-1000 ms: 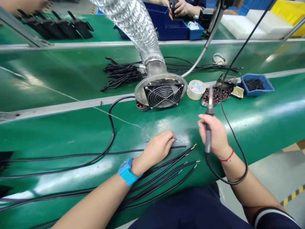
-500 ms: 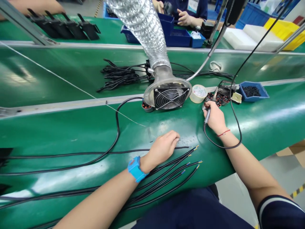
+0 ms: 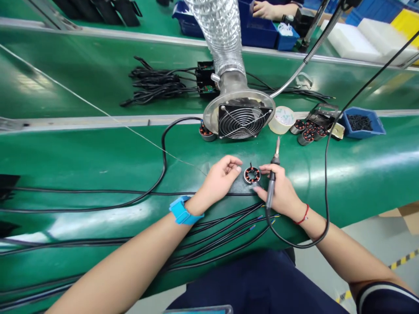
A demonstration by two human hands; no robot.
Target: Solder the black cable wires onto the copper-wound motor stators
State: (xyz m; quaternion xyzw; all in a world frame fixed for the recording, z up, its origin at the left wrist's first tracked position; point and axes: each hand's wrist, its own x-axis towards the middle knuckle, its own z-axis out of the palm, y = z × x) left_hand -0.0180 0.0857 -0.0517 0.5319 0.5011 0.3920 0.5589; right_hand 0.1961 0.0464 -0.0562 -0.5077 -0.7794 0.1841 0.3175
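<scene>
A small round motor stator (image 3: 252, 175) with orange-copper windings lies on the green bench between my two hands. My right hand (image 3: 284, 192) grips a soldering iron (image 3: 271, 187), its tip pointing away from me, while thumb and fingertips reach beside the stator's right edge. At the stator's left is my left hand (image 3: 222, 176), fingers loosely bent and apart from the thumb, with nothing visible in them. A thin pale wire (image 3: 153, 140) slants down from the upper left and ends near this hand. Black cables (image 3: 225, 222) with stripped coloured ends lie below the hands.
A fume extractor hood (image 3: 244, 122) hangs above the bench, with one cabled stator (image 3: 207, 132) beneath its left rim. Right of it stand a tape roll (image 3: 281, 121), several stators (image 3: 307, 137) and a blue bin (image 3: 364, 124) of small black parts. The iron's cord (image 3: 326, 187) loops around my right forearm.
My right hand has come from the stator group toward me and left, with the iron; a stator now lies between my hands. My left hand has shifted slightly, its fingers loosened.
</scene>
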